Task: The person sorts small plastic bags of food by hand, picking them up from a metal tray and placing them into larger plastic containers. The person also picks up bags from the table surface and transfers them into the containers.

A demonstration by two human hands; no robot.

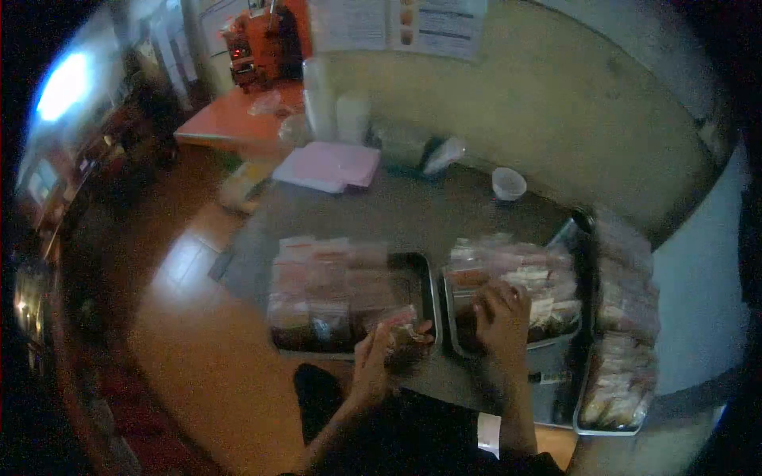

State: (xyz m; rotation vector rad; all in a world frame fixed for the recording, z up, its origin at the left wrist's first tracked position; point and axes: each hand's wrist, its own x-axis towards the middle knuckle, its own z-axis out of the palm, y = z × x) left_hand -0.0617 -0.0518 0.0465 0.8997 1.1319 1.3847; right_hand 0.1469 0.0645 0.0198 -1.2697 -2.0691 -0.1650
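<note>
My left hand [379,349] is closed around a small clear zip bag [403,317] with a reddish top edge, over the front right corner of the left tray [436,297]. Rows of similar flat bags [317,274] fill that tray, leaving a dark strip at its right side. My right hand [502,313] reaches into the middle tray [447,317], its fingers curled down among packed bags [548,274]. Its fingertips are partly hidden, and what they grip does not show clearly. The bags' contents are blurred; some look brown or reddish.
At the right, a long metal tray [607,431] holds more stacked bags. Behind stand a white bowl [509,184], pink and white sheets or boards [329,165] and white cylindrical containers [352,119]. An orange machine [270,44] sits on a red-orange table [230,119]. A wall bounds the back.
</note>
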